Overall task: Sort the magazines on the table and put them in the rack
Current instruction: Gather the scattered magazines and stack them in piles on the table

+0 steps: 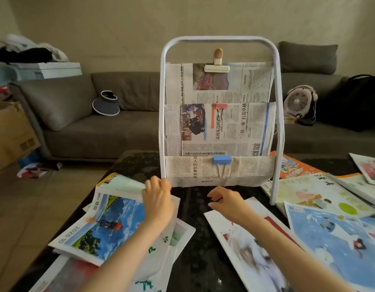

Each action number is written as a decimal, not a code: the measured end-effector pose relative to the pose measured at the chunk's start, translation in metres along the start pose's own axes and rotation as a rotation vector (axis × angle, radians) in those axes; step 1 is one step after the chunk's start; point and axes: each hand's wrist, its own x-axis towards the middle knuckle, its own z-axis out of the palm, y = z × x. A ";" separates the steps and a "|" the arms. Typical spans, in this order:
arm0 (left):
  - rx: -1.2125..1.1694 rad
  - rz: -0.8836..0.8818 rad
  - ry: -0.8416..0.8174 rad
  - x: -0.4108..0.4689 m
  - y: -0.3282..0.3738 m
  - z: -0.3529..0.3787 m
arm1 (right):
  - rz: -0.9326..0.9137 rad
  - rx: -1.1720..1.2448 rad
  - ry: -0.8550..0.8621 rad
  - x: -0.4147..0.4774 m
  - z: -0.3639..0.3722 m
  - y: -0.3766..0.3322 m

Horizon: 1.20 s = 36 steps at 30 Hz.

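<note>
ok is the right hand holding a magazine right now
No, the right hand hangs over the dark table with fingers loosely curled round nothing, while the left hand grips the blue-cover magazine.

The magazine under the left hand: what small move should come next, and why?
Probably lift the blue landscape magazine clear of the pile: the left hand grips its far edge, the right hand holds nothing, and the rack stands just behind.
</note>
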 end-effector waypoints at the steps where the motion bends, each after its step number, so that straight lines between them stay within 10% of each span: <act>1: 0.075 -0.021 -0.015 0.001 -0.008 -0.004 | 0.010 -0.009 -0.035 -0.002 0.002 -0.001; 8: 0.341 0.048 -0.312 -0.001 -0.053 0.001 | -0.006 -0.032 -0.131 -0.022 0.011 -0.016; 15: 0.340 0.210 0.165 -0.019 -0.068 -0.023 | -0.042 -0.004 -0.132 -0.043 0.015 -0.027; 26: -0.340 0.215 0.819 -0.067 -0.020 -0.132 | -0.074 0.574 0.152 -0.084 -0.010 -0.048; 32: -0.865 -0.138 0.640 -0.091 0.011 -0.135 | -0.013 0.774 0.074 -0.111 -0.028 -0.037; 36: -1.237 -0.384 0.178 -0.097 0.004 -0.114 | 0.033 0.836 0.187 -0.127 -0.027 -0.027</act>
